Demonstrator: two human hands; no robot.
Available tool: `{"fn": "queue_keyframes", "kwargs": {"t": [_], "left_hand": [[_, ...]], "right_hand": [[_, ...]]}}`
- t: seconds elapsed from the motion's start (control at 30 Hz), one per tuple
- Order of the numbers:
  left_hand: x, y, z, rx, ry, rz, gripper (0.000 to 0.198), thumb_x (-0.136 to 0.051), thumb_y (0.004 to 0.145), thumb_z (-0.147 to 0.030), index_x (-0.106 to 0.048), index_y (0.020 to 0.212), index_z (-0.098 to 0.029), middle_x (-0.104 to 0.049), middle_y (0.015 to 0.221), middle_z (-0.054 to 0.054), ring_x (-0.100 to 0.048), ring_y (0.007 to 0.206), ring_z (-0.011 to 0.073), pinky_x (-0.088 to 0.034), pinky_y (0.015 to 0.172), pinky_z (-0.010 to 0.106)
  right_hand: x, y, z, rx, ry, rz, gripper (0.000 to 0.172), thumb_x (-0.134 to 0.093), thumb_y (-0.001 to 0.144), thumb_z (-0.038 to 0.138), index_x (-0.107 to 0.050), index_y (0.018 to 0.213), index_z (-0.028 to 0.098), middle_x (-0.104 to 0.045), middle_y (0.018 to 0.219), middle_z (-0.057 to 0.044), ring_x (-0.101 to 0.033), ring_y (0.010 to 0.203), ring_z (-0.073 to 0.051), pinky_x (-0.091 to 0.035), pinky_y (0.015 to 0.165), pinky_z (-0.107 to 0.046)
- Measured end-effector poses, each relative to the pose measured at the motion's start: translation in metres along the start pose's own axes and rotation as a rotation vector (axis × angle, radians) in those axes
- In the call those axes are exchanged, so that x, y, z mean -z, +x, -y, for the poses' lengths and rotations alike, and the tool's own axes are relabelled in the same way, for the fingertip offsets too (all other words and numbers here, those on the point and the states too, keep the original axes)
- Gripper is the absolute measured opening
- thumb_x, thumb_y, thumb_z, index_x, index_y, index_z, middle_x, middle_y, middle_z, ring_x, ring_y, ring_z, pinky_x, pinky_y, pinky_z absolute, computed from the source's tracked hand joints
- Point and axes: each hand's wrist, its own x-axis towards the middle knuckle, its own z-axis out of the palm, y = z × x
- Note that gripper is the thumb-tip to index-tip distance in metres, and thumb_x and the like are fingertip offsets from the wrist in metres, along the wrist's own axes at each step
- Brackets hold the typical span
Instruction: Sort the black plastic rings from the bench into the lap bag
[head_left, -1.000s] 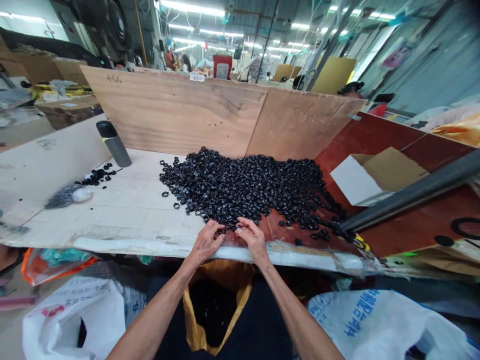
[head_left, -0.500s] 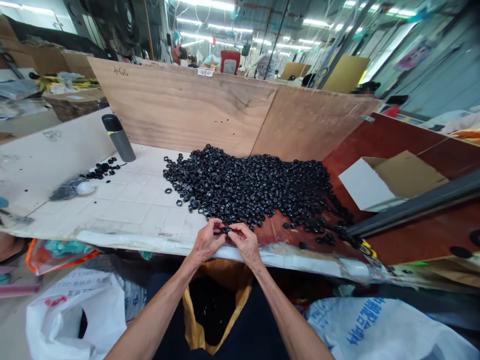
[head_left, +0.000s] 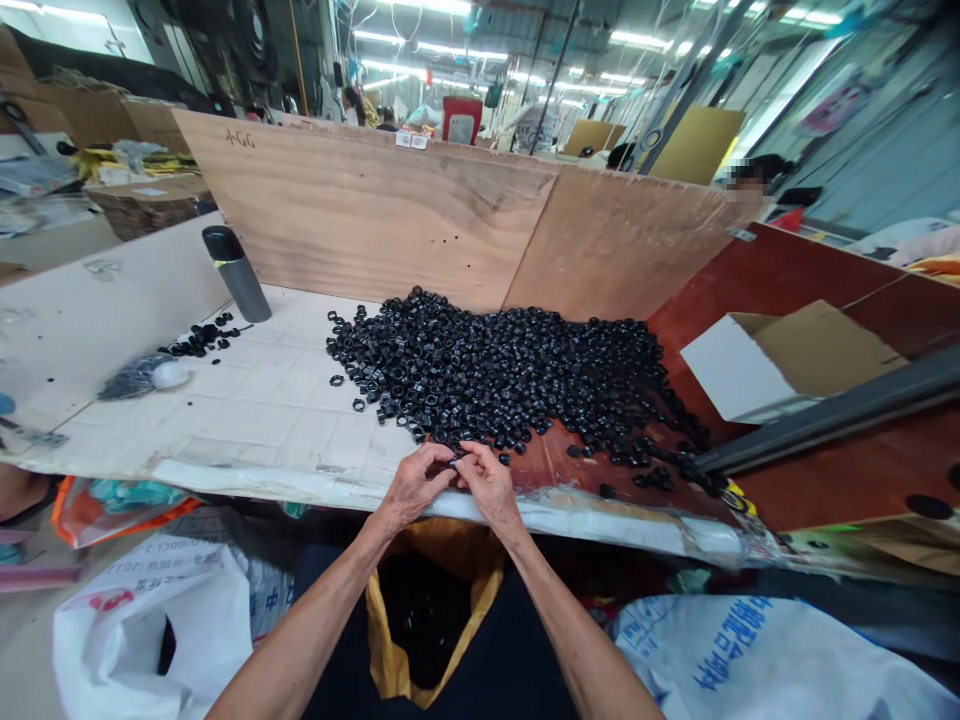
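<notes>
A wide heap of small black ring-shaped parts point(head_left: 495, 370) lies against the wooden back board. At the table's front edge, my left hand point(head_left: 414, 482) pinches a small black part that is mostly covered by the fingers. Close beside it, my right hand point(head_left: 489, 484) has its thumb and fingertips pressed together at the same spot; what they hold is too small and hidden to name. Below both hands, a yellow bag point(head_left: 381, 640) hangs open in front of my lap with dark contents inside.
A dark bottle point(head_left: 238, 275) stands at the left, near loose black bits point(head_left: 199, 340) and a small plastic bag of parts point(head_left: 135, 378). An open carton point(head_left: 750, 370) and a slanting metal bar point(head_left: 832, 412) are on the right. White sacks point(head_left: 780, 660) lie below. A person's head shows behind the boards.
My fingertips have come closer together, and the black part between them shows less. The person behind the boards at the right has shifted slightly rightward.
</notes>
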Motion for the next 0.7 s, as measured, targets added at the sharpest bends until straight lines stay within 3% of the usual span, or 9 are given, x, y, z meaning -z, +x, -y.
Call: {"fn": "queue_keyframes", "kwargs": {"t": [0.1, 0.2, 0.27, 0.37, 0.47, 0.53, 0.63, 0.7], "left_hand": [[0.001, 0.0, -0.002, -0.019, 0.031, -0.009, 0.02, -0.063, 0.089, -0.021, -0.066, 0.109, -0.02, -0.07, 0.106, 0.006, -0.066, 0.1, 0.0181, -0.052, 0.092, 0.033], [0.002, -0.001, -0.001, 0.001, 0.012, -0.027, 0.021, -0.062, 0.089, -0.021, -0.066, 0.11, -0.02, -0.07, 0.106, 0.006, -0.066, 0.1, 0.0181, -0.053, 0.091, 0.032], [0.001, -0.001, 0.001, 0.012, -0.008, -0.018, 0.021, -0.062, 0.09, -0.021, -0.066, 0.11, -0.02, -0.069, 0.107, 0.006, -0.066, 0.101, 0.0184, -0.053, 0.092, 0.033], [0.001, -0.002, 0.004, 0.03, -0.06, -0.012, 0.021, -0.062, 0.09, -0.021, -0.066, 0.11, -0.02, -0.069, 0.108, 0.006, -0.066, 0.101, 0.0185, -0.053, 0.093, 0.033], [-0.001, -0.003, 0.007, 0.042, -0.098, -0.026, 0.02, -0.062, 0.09, -0.021, -0.066, 0.11, -0.02, -0.067, 0.109, 0.006, -0.066, 0.101, 0.0184, -0.053, 0.092, 0.033], [-0.001, -0.004, 0.008, 0.045, -0.098, -0.041, 0.019, -0.062, 0.09, -0.022, -0.066, 0.109, -0.02, -0.067, 0.108, 0.006, -0.065, 0.1, 0.0184, -0.054, 0.091, 0.033], [-0.002, -0.004, 0.009, 0.056, -0.107, -0.065, 0.018, -0.062, 0.09, -0.022, -0.066, 0.107, -0.019, -0.066, 0.107, 0.006, -0.065, 0.098, 0.0181, -0.055, 0.088, 0.032], [-0.001, -0.003, 0.008, 0.073, -0.134, -0.06, 0.018, -0.062, 0.09, -0.023, -0.065, 0.107, -0.019, -0.066, 0.106, 0.006, -0.065, 0.096, 0.0175, -0.055, 0.087, 0.031]], "right_hand": [[0.002, -0.002, 0.002, 0.044, -0.066, 0.018, 0.031, -0.057, 0.091, 0.042, -0.06, 0.112, 0.02, -0.058, 0.059, 0.005, -0.056, 0.05, -0.013, -0.051, 0.057, -0.025], [0.003, -0.004, 0.003, 0.063, -0.061, 0.078, 0.029, -0.06, 0.09, 0.041, -0.061, 0.11, 0.02, -0.065, 0.072, 0.002, -0.06, 0.054, -0.013, -0.049, 0.056, -0.024], [0.002, -0.005, 0.003, 0.088, -0.157, 0.045, 0.023, -0.059, 0.091, 0.04, -0.066, 0.089, 0.019, -0.064, 0.067, 0.001, -0.057, 0.051, -0.012, -0.045, 0.055, -0.023], [0.0, -0.006, 0.003, 0.196, -0.335, -0.076, 0.045, -0.05, 0.097, 0.04, -0.058, 0.059, 0.019, -0.058, 0.054, 0.0, -0.053, 0.053, -0.012, -0.042, 0.059, -0.025], [0.0, -0.008, 0.005, 0.29, -0.339, -0.074, 0.039, -0.05, 0.096, 0.042, -0.064, 0.069, 0.018, -0.062, 0.065, -0.001, -0.056, 0.06, -0.013, -0.043, 0.062, -0.025], [0.002, -0.009, 0.007, 0.279, -0.304, -0.028, 0.036, -0.05, 0.096, 0.042, -0.065, 0.074, 0.018, -0.06, 0.065, 0.0, -0.054, 0.06, -0.013, -0.042, 0.06, -0.024], [0.004, -0.009, 0.009, 0.236, -0.315, -0.022, 0.039, -0.054, 0.094, 0.039, -0.059, 0.061, 0.019, -0.052, 0.055, 0.002, -0.049, 0.055, -0.012, -0.04, 0.058, -0.024], [0.004, -0.008, 0.008, 0.225, -0.27, -0.036, 0.027, -0.061, 0.09, 0.038, -0.064, 0.071, 0.018, -0.057, 0.063, 0.001, -0.052, 0.058, -0.013, -0.043, 0.059, -0.024]]}}
